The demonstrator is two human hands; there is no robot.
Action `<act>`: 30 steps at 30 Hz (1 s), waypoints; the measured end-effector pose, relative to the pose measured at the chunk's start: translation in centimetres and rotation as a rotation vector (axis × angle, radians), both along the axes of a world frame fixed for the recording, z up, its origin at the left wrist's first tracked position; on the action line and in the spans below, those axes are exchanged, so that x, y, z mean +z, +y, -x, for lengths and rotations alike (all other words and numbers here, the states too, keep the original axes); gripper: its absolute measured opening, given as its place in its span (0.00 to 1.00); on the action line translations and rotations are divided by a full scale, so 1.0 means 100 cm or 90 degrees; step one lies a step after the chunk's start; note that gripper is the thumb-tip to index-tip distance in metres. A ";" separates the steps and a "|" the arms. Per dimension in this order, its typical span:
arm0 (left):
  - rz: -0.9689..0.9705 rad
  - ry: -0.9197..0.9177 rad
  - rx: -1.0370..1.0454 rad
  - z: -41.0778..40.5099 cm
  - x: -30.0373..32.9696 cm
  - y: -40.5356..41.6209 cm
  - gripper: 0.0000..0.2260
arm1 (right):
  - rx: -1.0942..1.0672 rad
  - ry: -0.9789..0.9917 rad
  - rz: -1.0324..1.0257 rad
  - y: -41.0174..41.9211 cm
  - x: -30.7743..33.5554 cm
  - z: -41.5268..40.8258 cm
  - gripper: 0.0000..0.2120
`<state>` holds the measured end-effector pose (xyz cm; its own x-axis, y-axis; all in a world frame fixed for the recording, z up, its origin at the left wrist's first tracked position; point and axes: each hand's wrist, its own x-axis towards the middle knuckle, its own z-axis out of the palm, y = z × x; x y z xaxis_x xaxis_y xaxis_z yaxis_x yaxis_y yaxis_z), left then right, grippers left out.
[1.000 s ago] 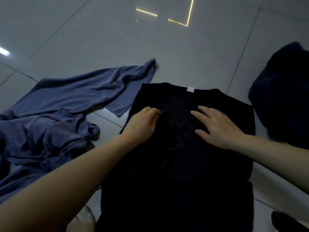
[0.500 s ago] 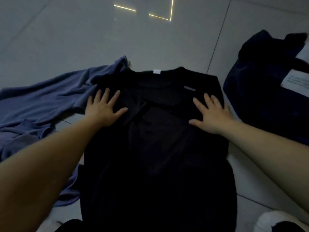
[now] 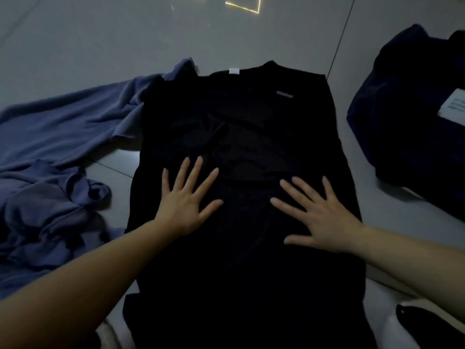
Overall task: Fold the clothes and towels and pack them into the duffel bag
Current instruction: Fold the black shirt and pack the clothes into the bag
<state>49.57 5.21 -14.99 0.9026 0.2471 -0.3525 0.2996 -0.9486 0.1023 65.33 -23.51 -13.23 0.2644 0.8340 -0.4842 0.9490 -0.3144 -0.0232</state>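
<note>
Black shirt (image 3: 241, 147) long axis near-far, collar far. L hand (image 3: 187, 205) + R hand (image 3: 324, 217) flat, fingers spread, pressing mid-shirt; hem prob. nearest.

light: dim, cool grey-blue | glare: thin bright yellow lines reflected on the glossy floor (image 3: 105, 36) at top | shadow: black garment (image 3: 241, 152) nearly featureless, folds barely readable | focus: soft overall | distortion: wide-angle stretch at frame edges
</note>
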 end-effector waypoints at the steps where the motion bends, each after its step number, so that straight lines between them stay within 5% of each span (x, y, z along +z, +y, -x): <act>1: 0.006 0.019 0.001 -0.011 0.002 0.003 0.32 | -0.011 0.004 -0.002 0.008 0.001 -0.010 0.39; 6: 0.073 0.086 0.017 -0.069 0.027 0.020 0.32 | -0.058 -0.001 0.034 0.032 0.016 -0.046 0.44; 11: 0.077 -0.194 -0.006 -0.006 0.034 0.014 0.26 | 0.059 -0.009 -0.121 0.000 0.025 -0.014 0.32; 13: 0.053 -0.285 0.151 0.042 0.027 0.009 0.21 | 0.107 0.003 -0.135 -0.026 0.031 0.014 0.26; 16: 0.092 -0.247 0.447 0.107 0.021 -0.002 0.13 | 0.116 0.080 -0.054 -0.059 0.044 0.056 0.27; 19: 0.117 -0.177 0.494 0.150 0.024 -0.025 0.08 | 0.107 0.065 0.086 -0.067 0.049 0.091 0.34; 21: 0.173 -0.140 0.507 0.165 0.030 -0.047 0.08 | -0.042 0.066 0.195 -0.065 0.055 0.109 0.38; 24: 0.285 -0.128 0.614 0.175 0.043 -0.074 0.06 | -0.195 0.061 0.159 -0.073 0.064 0.126 0.40; 30: 0.423 -0.262 0.898 0.179 0.072 -0.086 0.05 | -0.268 0.021 0.180 -0.109 0.067 0.153 0.23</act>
<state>31.66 -3.36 -7.77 0.1549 0.8309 -0.5345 0.7013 0.2886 0.6519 50.04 -34.40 -6.52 0.5298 0.4935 -0.6897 0.7389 -0.6678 0.0897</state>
